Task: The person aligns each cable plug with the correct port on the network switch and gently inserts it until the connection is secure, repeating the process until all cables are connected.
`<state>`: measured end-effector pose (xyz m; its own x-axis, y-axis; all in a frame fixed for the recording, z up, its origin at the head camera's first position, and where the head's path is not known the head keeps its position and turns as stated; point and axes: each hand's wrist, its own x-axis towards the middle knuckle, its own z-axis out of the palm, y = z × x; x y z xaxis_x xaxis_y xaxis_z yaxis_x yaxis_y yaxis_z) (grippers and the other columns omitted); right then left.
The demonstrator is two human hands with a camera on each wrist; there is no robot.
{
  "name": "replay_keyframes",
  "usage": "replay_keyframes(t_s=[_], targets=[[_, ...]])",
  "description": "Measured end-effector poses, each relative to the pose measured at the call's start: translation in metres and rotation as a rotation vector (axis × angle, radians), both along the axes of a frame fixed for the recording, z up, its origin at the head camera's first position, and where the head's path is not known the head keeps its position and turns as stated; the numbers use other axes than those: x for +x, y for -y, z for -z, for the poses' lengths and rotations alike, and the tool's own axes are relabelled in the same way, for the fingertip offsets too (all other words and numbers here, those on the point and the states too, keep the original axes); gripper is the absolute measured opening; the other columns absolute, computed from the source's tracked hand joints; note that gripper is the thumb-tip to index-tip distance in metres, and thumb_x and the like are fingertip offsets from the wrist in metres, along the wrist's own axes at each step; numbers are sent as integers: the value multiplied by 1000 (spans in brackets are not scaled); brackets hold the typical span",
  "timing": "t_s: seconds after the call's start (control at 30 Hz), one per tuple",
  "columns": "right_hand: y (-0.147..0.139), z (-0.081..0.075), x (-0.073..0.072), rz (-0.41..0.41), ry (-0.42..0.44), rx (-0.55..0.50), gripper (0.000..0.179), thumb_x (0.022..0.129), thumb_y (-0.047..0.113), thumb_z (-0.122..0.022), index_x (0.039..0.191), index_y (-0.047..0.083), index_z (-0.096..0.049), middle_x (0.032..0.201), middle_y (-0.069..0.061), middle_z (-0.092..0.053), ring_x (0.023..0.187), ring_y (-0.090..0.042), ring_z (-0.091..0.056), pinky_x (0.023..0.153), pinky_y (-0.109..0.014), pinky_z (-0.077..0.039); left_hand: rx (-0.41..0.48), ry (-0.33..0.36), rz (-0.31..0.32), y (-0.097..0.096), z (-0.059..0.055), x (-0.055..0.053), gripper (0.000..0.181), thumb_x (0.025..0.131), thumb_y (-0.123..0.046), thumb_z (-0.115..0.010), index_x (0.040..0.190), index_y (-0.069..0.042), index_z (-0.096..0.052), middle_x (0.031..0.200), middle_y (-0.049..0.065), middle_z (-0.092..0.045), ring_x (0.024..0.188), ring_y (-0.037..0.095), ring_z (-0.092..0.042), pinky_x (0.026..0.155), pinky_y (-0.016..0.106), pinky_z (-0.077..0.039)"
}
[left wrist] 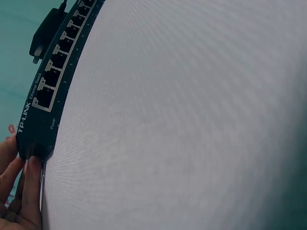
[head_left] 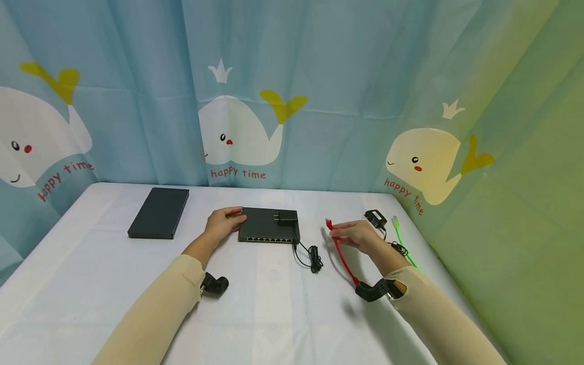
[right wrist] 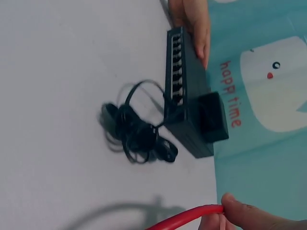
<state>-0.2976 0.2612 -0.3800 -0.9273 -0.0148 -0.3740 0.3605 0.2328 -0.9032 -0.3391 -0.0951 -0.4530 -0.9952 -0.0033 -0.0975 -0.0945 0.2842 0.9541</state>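
Observation:
A black TP-LINK Ethernet switch lies mid-table, its row of ports facing the person. My left hand grips its left end, with fingertips at the corner beside the power label. On the switch's right part rests a black power adapter, whose bundled cord lies on the cloth in front. To the right, my right hand pinches a red network cable just behind its upper plug, between thumb and fingers. The cable hangs down toward the wrist camera, above its own shadow.
A flat black box lies at the left rear of the white-covered table. Beyond my right hand are another black adapter with coiled cord and a green network cable. Whale-print curtains close off the back and right side.

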Motion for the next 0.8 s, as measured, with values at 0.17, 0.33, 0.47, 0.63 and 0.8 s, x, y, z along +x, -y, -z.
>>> replay_keyframes(t_s=[0.17, 0.33, 0.47, 0.63, 0.8], targets=[[6, 1, 5, -30, 28, -13, 46, 90, -3, -68, 131, -18, -52, 73, 2, -72, 61, -5, -66, 62, -20, -59, 6, 18, -4, 0, 3, 0, 48, 94, -21, -70, 138, -9, -58, 133, 13, -61, 115, 28, -64, 89, 31, -58], [14, 3, 12, -64, 29, -44, 45, 91, -2, -67, 130, -17, -52, 76, 2, -72, 64, -4, -66, 61, -17, -57, 9, 3, -12, -1, 3, 0, 47, 94, -20, -69, 138, -8, -58, 133, 15, -61, 116, 28, -64, 89, 31, -58], [20, 6, 18, -79, 27, -43, 45, 91, -1, -67, 131, -16, -53, 78, 4, -72, 69, -3, -67, 64, -16, -56, 14, 4, 2, -2, 3, 0, 47, 94, -20, -69, 139, -7, -57, 133, 15, -61, 116, 28, -63, 90, 31, -58], [26, 6, 23, -100, 20, -68, 48, 91, 0, -67, 133, -15, -51, 81, 5, -71, 73, -2, -67, 65, -15, -56, 0, -5, 8, -1, 0, 0, 47, 95, -21, -69, 138, -7, -58, 132, 15, -62, 115, 28, -64, 90, 31, -58], [32, 3, 27, -119, 36, -89, 47, 91, -1, -67, 133, -16, -51, 81, 3, -71, 73, -4, -67, 66, -15, -56, -7, -7, 12, 2, 1, 0, 47, 94, -21, -69, 139, -8, -58, 132, 14, -62, 114, 28, -65, 90, 32, -58]])
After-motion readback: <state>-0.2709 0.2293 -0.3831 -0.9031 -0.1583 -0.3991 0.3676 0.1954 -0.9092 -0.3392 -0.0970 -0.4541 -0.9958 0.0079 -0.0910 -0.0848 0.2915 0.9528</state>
